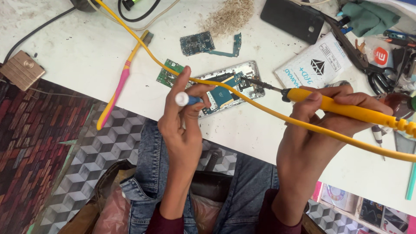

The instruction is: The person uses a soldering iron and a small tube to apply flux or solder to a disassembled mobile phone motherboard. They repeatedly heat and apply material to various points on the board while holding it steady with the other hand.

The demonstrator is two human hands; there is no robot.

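Note:
An opened phone (pixel 229 89) with its circuit board exposed lies on the white table (pixel 78 56). My right hand (pixel 323 130) grips a yellow soldering iron (pixel 342 108); its dark tip touches the board near the phone's upper right. The iron's yellow cable (pixel 143 43) loops across the phone and off to the top left. My left hand (pixel 184 115) holds a thin tool with a white cap and blue body (pixel 187 99) against the phone's left edge.
Loose circuit boards (pixel 197 42) and a green board (pixel 167 73) lie above the phone. A pink and yellow toothbrush (pixel 121 82), a black phone (pixel 292 19), a white packet (pixel 314 65), pliers and scissors (pixel 381 78) and a gold box (pixel 21 69) surround the work.

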